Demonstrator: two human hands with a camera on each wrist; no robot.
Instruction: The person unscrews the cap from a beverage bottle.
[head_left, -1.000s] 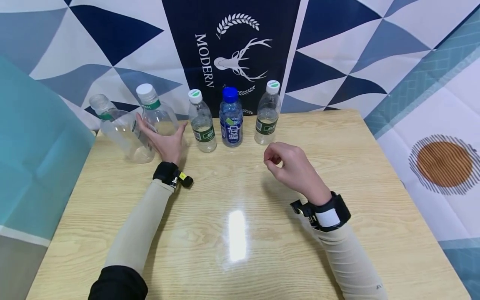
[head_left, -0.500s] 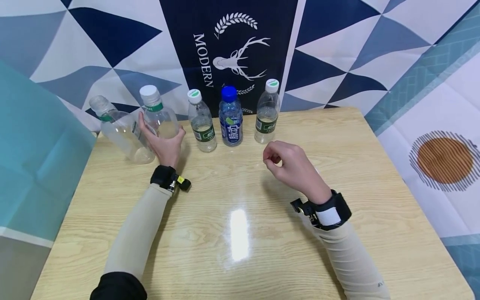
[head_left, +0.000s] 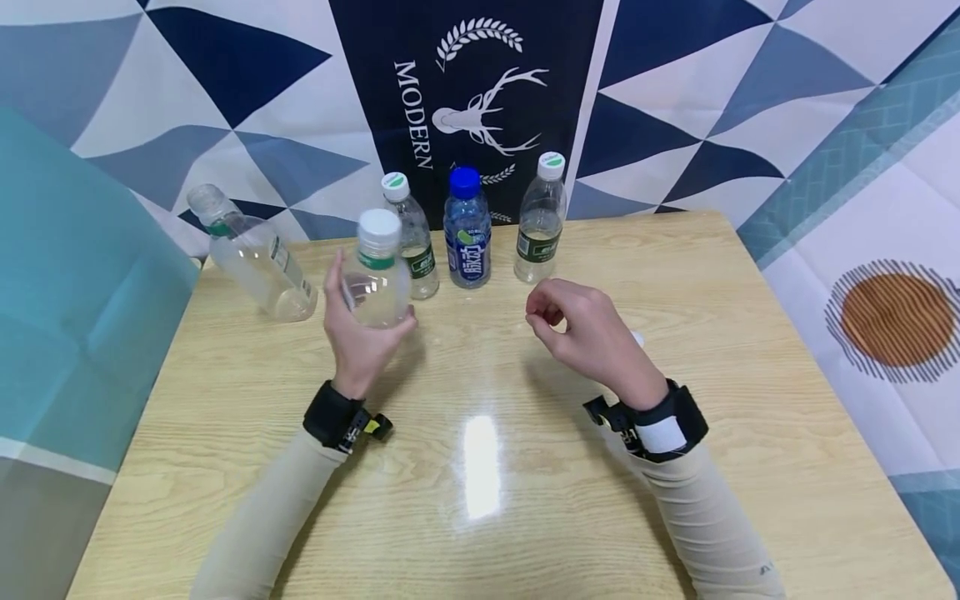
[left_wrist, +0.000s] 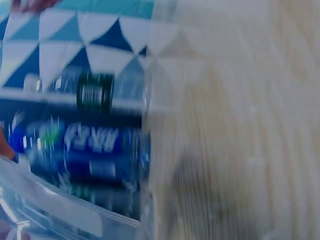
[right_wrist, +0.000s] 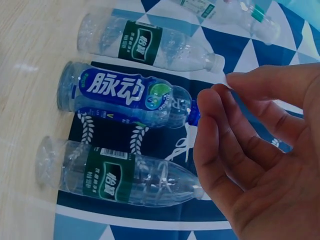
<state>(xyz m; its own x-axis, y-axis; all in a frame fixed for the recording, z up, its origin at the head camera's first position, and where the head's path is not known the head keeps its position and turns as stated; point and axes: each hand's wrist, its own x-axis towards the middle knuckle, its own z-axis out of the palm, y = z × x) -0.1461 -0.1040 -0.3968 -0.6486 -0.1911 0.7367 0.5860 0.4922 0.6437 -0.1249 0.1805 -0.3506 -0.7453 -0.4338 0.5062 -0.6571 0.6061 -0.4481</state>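
My left hand (head_left: 363,350) grips a large clear plastic bottle (head_left: 377,293) with a white cap and green neck band, thumb and fingers around its sides. It overlaps a small green-labelled bottle (head_left: 422,265) in the head view. In the blurred left wrist view, part of the held bottle (left_wrist: 60,210) crosses the lower left. My right hand (head_left: 581,333) hovers over the table with fingers loosely curled and nothing between them. A blue-capped drink bottle (head_left: 467,242) and another green-labelled bottle (head_left: 539,229) stand just beyond it.
Another large clear bottle (head_left: 266,262), with no white cap on its mouth, stands at the back left of the wooden table (head_left: 420,500). A small white object (head_left: 637,337) shows partly behind my right hand. A patterned cloth (head_left: 292,67) hangs behind the bottles.
My left hand has lifted the large white-capped bottle and brought it right and nearer, away from the other large bottle. The right hand has stayed put.
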